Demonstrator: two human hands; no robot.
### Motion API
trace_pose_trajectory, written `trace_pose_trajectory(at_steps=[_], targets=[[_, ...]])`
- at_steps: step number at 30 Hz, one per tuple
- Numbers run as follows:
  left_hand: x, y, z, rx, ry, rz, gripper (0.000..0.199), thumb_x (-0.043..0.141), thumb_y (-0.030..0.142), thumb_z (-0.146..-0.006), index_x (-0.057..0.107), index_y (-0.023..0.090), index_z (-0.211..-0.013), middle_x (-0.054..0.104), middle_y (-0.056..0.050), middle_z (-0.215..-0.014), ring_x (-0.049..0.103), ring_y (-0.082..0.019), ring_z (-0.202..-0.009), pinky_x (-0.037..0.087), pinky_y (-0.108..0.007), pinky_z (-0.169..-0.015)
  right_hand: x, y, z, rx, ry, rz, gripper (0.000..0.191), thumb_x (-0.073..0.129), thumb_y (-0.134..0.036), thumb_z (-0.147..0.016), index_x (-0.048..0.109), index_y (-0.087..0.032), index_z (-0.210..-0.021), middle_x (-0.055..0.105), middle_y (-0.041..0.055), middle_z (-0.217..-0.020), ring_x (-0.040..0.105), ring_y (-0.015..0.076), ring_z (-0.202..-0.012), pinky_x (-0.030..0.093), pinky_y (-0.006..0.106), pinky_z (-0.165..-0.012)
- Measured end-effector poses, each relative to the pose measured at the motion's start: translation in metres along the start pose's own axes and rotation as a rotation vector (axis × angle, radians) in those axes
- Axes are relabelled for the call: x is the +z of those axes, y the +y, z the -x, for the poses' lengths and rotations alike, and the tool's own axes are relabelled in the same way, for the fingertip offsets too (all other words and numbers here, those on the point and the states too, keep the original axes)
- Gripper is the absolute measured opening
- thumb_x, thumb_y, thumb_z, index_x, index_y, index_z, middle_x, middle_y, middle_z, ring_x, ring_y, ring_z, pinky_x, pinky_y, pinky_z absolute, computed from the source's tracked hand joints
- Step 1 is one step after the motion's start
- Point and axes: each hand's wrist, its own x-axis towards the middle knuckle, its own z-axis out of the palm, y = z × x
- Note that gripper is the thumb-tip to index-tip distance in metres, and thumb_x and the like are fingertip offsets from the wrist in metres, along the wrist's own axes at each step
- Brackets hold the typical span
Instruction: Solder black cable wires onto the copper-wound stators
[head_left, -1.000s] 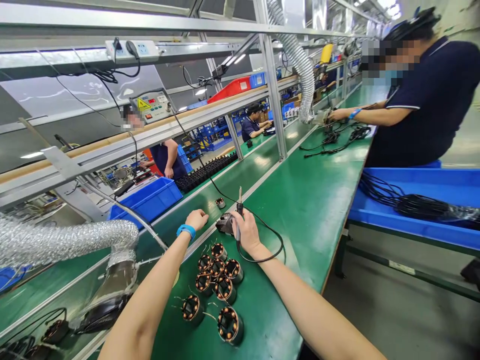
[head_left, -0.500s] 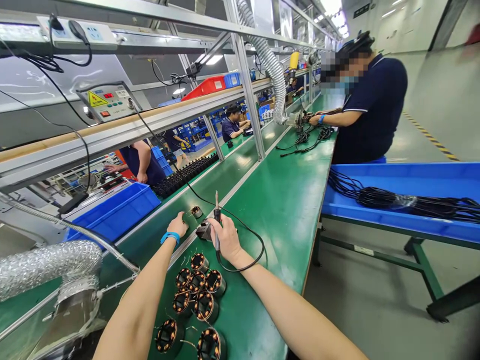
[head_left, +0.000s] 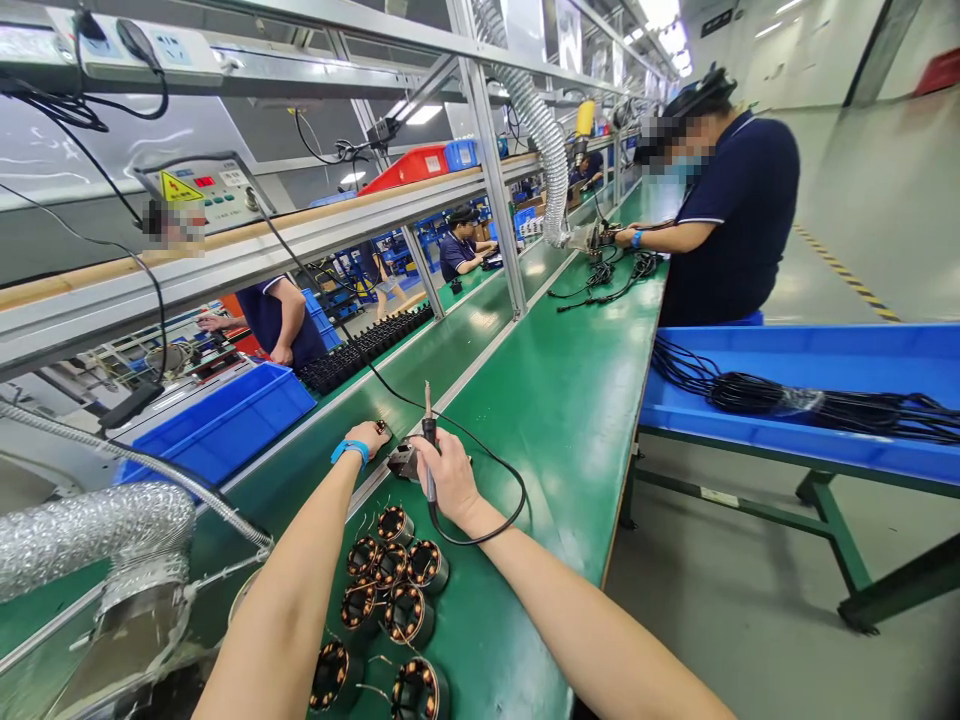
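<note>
Beyond the cluster of copper-wound stators (head_left: 393, 612) on the green bench (head_left: 555, 420), the left hand (head_left: 367, 436) has its fingers curled around a single stator (head_left: 382, 427). Also past the cluster, the right hand (head_left: 450, 472) grips a soldering iron (head_left: 430, 430), tip upward; a black block (head_left: 403, 460) sits just beyond the cluster.

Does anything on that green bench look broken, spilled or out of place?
Nothing looks spilled or broken. Thin wire ends poking from the copper-wound rings at the bench's near end look untidy, but several rings have them, so that's probably normal.
</note>
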Motion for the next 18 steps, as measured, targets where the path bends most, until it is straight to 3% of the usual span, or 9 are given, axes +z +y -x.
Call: trace_pose_trajectory(at_steps=[6, 13, 18], targets=[[0.003, -0.01, 0.021, -0.056, 0.079, -0.002, 0.027, 0.059, 0.043, -0.085, 0.07, 0.022, -0.097, 0.074, -0.013, -0.11, 0.068, -0.029, -0.105, 0.052, -0.029, -0.078, 0.001, 0.004, 0.0, 0.016, -0.011, 0.0, 0.033, 0.055, -0.012, -0.089, 0.062, -0.021, -0.12, 0.054, 0.0121, -0.106, 0.054, 0.0239, -0.093, 0.052, 0.037, -0.081], [-0.017, -0.028, 0.058, -0.072, 0.066, 0.012, 0.021, 0.06, 0.038, -0.086, 0.071, 0.022, -0.094, 0.075, -0.01, -0.104, 0.07, -0.026, -0.099, 0.052, -0.028, -0.075, 0.001, 0.006, -0.001, 0.011, 0.007, -0.03, 0.033, 0.051, -0.012, -0.091, 0.061, -0.022, -0.121, 0.055, 0.0113, -0.107, 0.055, 0.0234, -0.095, 0.053, 0.039, -0.082], [-0.019, -0.029, 0.103, -0.031, -0.005, 0.049, 0.019, 0.069, 0.036, -0.08, 0.073, 0.019, -0.087, 0.076, -0.01, -0.094, 0.07, -0.025, -0.089, 0.05, -0.026, -0.067, -0.001, 0.004, -0.003, 0.022, 0.002, -0.019, 0.031, 0.051, -0.012, -0.091, 0.062, -0.019, -0.119, 0.055, 0.0124, -0.106, 0.055, 0.0229, -0.093, 0.053, 0.037, -0.082]])
